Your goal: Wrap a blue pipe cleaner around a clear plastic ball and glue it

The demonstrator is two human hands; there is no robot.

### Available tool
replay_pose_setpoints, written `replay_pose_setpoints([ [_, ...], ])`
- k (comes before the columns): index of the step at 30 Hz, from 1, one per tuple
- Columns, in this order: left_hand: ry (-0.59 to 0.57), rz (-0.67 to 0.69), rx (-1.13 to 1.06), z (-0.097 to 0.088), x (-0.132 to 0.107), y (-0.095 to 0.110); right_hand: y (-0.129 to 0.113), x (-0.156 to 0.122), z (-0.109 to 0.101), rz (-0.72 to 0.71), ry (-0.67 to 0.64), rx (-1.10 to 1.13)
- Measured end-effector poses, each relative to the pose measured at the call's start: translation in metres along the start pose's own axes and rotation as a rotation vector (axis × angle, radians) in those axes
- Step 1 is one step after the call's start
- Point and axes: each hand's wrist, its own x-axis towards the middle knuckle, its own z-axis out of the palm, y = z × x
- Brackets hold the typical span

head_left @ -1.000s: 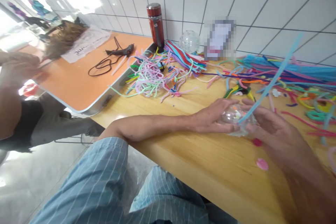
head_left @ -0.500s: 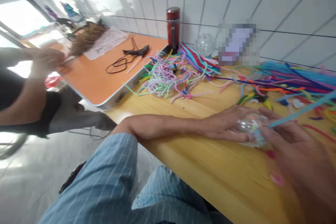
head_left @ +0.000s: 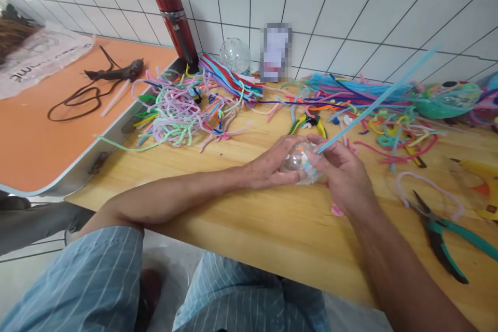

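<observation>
My left hand (head_left: 268,165) is curled round the far-left side of a clear plastic ball (head_left: 292,162), which rests on the wooden table. Small coloured bits show through the ball's wall. From the right, my right hand (head_left: 346,174) pinches a long light-blue pipe cleaner (head_left: 379,101) between thumb and fingers, close to its lower end. That end lies against the ball; whether it goes inside is hidden by my fingers. The free length slants up and to the right. Just beyond my hands lie yellow-and-black handled pliers (head_left: 321,128).
Teal-handled pliers (head_left: 436,233) and a yellow tool (head_left: 480,187) lie at the right. Behind are tangled pipe cleaners (head_left: 175,114), a blue bundle (head_left: 350,85), another clear ball (head_left: 235,54), a red thermos (head_left: 177,28) and a phone (head_left: 275,52). An orange-topped table (head_left: 27,140) adjoins at left.
The view has swung right, bringing in the teal-handled pliers and yellow tool, and losing the other person's arms at left. My hands keep their hold on the ball and pipe cleaner.
</observation>
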Motion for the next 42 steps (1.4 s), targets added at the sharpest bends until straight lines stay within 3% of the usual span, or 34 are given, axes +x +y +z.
replay_pose_setpoints([
  [5, -0.023, -0.037, 0.012, -0.004, 0.003, 0.001, 0.004, 0.001, -0.002, -0.037, -0.001, -0.021],
  [13, -0.077, 0.094, 0.047, -0.005, 0.01, -0.011, 0.0, 0.002, 0.001, -0.033, 0.013, 0.034],
  [25, -0.159, 0.067, 0.056, -0.014, 0.01, -0.007, 0.001, 0.005, 0.002, -0.052, 0.019, 0.049],
  [29, -0.178, 0.124, 0.072, -0.015, 0.009, -0.013, 0.001, 0.005, 0.002, -0.031, 0.027, 0.091],
  [33, -0.168, 0.23, 0.103, -0.014, 0.008, -0.017, 0.003, 0.006, 0.002, -0.018, 0.048, 0.144],
  [42, -0.031, 0.189, 0.095, -0.003, 0.005, -0.011, -0.002, 0.005, 0.0, 0.006, 0.047, 0.138],
])
